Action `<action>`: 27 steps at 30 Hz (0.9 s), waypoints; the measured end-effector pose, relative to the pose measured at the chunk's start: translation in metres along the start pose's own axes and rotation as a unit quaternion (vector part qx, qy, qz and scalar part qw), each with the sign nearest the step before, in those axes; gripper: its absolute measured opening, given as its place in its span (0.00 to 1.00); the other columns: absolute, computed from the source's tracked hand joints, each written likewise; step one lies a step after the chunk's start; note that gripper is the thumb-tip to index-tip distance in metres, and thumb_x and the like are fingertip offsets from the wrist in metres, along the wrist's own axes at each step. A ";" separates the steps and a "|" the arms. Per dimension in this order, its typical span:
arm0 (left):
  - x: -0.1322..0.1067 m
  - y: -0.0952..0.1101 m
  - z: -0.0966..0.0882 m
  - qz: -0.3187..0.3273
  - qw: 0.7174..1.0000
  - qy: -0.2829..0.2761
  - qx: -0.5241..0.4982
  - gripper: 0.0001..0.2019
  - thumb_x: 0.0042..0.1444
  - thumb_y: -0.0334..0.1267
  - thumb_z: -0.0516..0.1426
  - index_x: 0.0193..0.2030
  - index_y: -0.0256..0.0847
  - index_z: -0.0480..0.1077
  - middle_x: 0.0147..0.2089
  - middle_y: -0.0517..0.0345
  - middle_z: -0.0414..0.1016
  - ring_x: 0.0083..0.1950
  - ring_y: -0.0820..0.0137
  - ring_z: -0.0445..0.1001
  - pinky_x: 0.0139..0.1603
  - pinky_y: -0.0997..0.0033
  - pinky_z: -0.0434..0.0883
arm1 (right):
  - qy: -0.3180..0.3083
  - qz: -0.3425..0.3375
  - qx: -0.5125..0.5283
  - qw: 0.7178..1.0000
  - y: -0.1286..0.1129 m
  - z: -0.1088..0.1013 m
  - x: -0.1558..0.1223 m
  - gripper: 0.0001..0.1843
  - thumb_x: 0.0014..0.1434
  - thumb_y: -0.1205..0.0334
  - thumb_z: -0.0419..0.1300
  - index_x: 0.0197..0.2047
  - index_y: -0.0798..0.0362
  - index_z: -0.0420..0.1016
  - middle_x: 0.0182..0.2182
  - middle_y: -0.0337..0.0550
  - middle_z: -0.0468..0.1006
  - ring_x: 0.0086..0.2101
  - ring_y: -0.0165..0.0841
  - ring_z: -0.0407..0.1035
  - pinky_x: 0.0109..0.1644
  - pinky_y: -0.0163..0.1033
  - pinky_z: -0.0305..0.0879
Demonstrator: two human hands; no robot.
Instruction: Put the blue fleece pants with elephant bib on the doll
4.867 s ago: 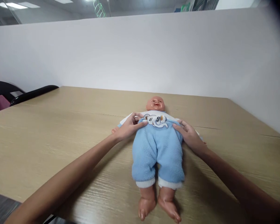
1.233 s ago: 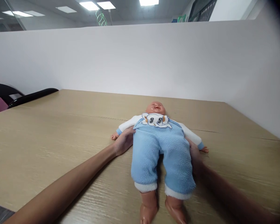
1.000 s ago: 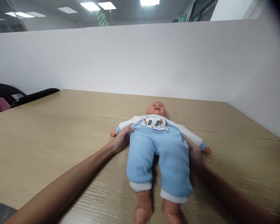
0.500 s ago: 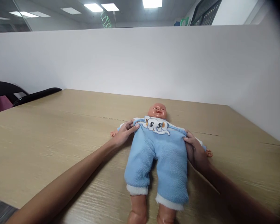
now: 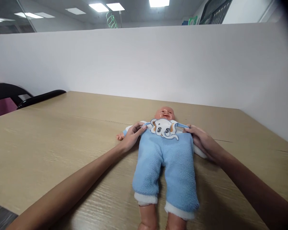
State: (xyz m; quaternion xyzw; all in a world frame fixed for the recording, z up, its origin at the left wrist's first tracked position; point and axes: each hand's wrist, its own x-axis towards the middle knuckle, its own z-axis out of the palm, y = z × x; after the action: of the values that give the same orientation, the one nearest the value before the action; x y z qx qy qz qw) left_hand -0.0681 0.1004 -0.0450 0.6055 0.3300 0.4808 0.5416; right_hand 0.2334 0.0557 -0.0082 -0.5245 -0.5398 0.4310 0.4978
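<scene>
Left hand (image 5: 132, 136): fingers pinched shut on the top edge of the blue fleece pants (image 5: 166, 166), at 9 o'clock of the elephant patch (image 5: 164, 128). Right hand (image 5: 203, 140): fingers curled closed on the same edge at 3 o'clock of the patch, with the heel of the hand lying over a white sleeve (image 5: 199, 154). Doll (image 5: 165, 113): flat on its back on the tabletop (image 5: 50, 137), head toward 12 o'clock, bare legs toward 6 o'clock and cut off by the lower edge of the view. The pants cover legs and trunk, and the patch sits just below the chin. Both forearms are stretched out low over the tabletop, one on each side of the doll. White partition (image 5: 134, 60): upright at 12 o'clock, behind the doll's head. Black chair (image 5: 39, 96): at 10 o'clock, past the tabletop's far left edge.
</scene>
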 end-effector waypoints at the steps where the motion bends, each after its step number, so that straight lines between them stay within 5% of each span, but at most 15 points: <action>1: 0.000 -0.003 0.000 0.013 1.000 0.014 0.012 0.18 0.66 0.55 0.62 0.47 0.40 0.74 0.46 0.56 0.74 0.48 0.65 0.70 0.51 0.68 0.65 | -0.016 0.018 -0.025 0.999 -0.001 0.001 0.006 0.12 0.58 0.50 0.64 0.30 0.48 0.73 0.25 0.36 0.70 0.28 0.34 0.64 0.32 0.38 0.64; 3: 0.000 -0.008 0.000 0.044 0.998 0.035 0.042 0.18 0.67 0.55 0.61 0.46 0.41 0.73 0.45 0.57 0.74 0.48 0.65 0.70 0.51 0.68 0.65 | -0.012 0.013 -0.094 0.995 -0.002 0.007 0.018 0.11 0.59 0.50 0.62 0.33 0.48 0.71 0.26 0.35 0.69 0.28 0.33 0.63 0.33 0.38 0.63; 6: -0.001 -0.015 0.003 0.077 0.993 0.060 0.066 0.15 0.70 0.52 0.59 0.50 0.42 0.71 0.46 0.57 0.74 0.49 0.66 0.71 0.53 0.68 0.66 | 0.054 -0.111 -0.203 0.971 -0.009 0.029 0.035 0.12 0.61 0.50 0.61 0.44 0.49 0.72 0.39 0.42 0.77 0.38 0.38 0.72 0.44 0.43 0.69; 8: -0.003 -0.018 0.005 0.087 0.990 0.078 0.073 0.14 0.71 0.51 0.58 0.51 0.43 0.70 0.47 0.58 0.74 0.49 0.67 0.72 0.53 0.69 0.67 | 0.045 -0.186 -0.259 0.947 -0.020 0.053 0.049 0.13 0.63 0.52 0.62 0.48 0.49 0.73 0.47 0.47 0.79 0.45 0.41 0.74 0.51 0.46 0.71; 12: -0.007 -0.020 0.007 0.116 0.978 0.127 0.113 0.12 0.72 0.49 0.57 0.50 0.43 0.69 0.45 0.58 0.74 0.47 0.68 0.73 0.50 0.68 0.68 | -0.095 -0.233 -0.359 0.899 -0.044 0.101 0.086 0.19 0.63 0.66 0.60 0.57 0.51 0.72 0.50 0.48 0.81 0.47 0.40 0.78 0.57 0.48 0.71; 15: -0.009 -0.021 0.007 0.143 0.967 0.146 0.150 0.11 0.73 0.48 0.57 0.50 0.43 0.69 0.43 0.57 0.73 0.44 0.68 0.72 0.47 0.67 0.68 | -0.301 -0.223 -0.409 0.832 -0.048 0.126 0.117 0.25 0.61 0.67 0.64 0.62 0.50 0.73 0.56 0.51 0.80 0.53 0.43 0.77 0.57 0.46 0.72; 19: -0.008 -0.021 0.008 0.180 0.963 0.133 0.150 0.08 0.74 0.45 0.56 0.49 0.43 0.69 0.45 0.56 0.73 0.47 0.68 0.72 0.52 0.66 0.68 | -0.464 -0.244 -0.415 0.743 -0.034 0.148 0.139 0.17 0.59 0.69 0.67 0.51 0.46 0.80 0.52 0.43 0.84 0.50 0.42 0.78 0.53 0.42 0.72; 23: -0.008 -0.021 0.008 0.207 0.959 0.123 0.150 0.06 0.75 0.42 0.55 0.49 0.43 0.69 0.45 0.56 0.73 0.47 0.68 0.71 0.52 0.67 0.68 | -0.439 -0.268 -0.419 0.748 -0.027 0.156 0.132 0.07 0.65 0.69 0.61 0.40 0.49 0.79 0.44 0.43 0.85 0.45 0.40 0.77 0.49 0.40 0.69; 27: -0.013 -0.019 0.009 0.225 0.955 0.116 0.158 0.06 0.76 0.40 0.53 0.50 0.42 0.69 0.44 0.56 0.72 0.44 0.69 0.70 0.48 0.69 0.68 | -0.353 -0.269 -0.427 0.788 -0.036 0.144 0.117 0.07 0.64 0.60 0.63 0.45 0.49 0.74 0.44 0.47 0.81 0.40 0.40 0.75 0.41 0.40 0.66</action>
State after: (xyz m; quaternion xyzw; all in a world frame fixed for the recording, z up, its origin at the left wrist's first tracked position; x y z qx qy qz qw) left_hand -0.0617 0.0892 -0.0657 0.6821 0.3177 0.5986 0.2750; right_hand 0.0909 0.1775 0.0180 -0.3289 -0.9259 0.1606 0.0937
